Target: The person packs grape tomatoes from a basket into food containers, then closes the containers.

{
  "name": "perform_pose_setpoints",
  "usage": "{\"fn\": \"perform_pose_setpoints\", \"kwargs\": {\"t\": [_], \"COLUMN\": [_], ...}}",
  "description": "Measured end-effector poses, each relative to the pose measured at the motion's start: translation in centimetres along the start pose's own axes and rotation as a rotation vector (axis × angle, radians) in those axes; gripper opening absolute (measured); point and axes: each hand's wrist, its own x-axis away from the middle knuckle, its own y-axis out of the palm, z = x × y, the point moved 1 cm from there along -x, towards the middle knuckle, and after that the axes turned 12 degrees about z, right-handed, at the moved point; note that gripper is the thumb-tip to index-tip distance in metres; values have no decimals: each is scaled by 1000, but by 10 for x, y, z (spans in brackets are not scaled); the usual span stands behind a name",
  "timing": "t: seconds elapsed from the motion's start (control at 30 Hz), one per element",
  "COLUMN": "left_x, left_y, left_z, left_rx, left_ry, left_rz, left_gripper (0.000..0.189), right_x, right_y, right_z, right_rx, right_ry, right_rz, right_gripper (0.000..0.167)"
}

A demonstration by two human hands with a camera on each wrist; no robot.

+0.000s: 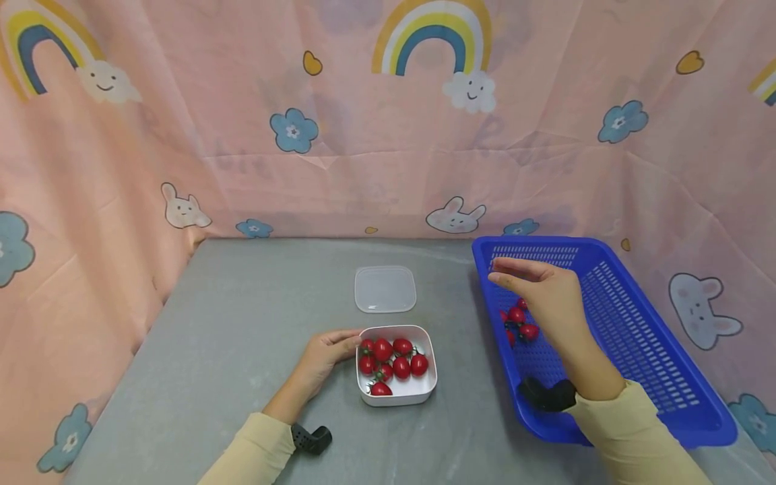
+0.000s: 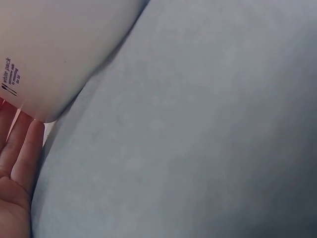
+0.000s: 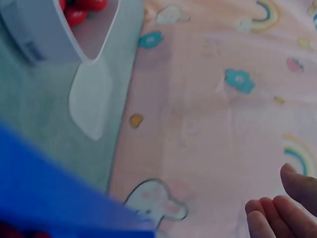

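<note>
A small white container [image 1: 412,389] holds several cherry tomatoes [image 1: 401,367], some with green stems. My left hand [image 1: 324,356] touches its left side, thumb by the rim and fingers reaching toward the back corner. In the left wrist view, fairly straight fingers meet the wall of the container [image 2: 64,54], which bears small dark print. Above the left part of a blue basket [image 1: 636,286], my right hand [image 1: 548,296] hovers with fingers extended and thumb apart, nothing visible between them. More cherry tomatoes [image 1: 529,332] lie in the basket below it, partly hidden by the hand.
A translucent lid [image 1: 385,289] lies flat on the grey table [image 1: 254,310] behind the container. The basket's raised rim runs along the right side. A pink patterned curtain [image 1: 364,175] hangs behind the table and at both sides.
</note>
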Motion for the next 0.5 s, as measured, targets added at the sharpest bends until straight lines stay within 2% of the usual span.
{"fn": "perform_pose_setpoints", "kwargs": {"t": [0.2,0.5], "left_x": [0,0], "left_y": [0,-1], "left_z": [-1,-1], "left_rx": [-4,-5], "left_ry": [-2,3], "left_rz": [-15,-12], "left_gripper": [37,37], "right_x": [-32,-65], "right_y": [-6,-9], "right_z": [32,72], "right_rx": [-86,-149], "right_ry": [91,192], "right_rz": [-45,-22], "right_gripper": [72,77]}}
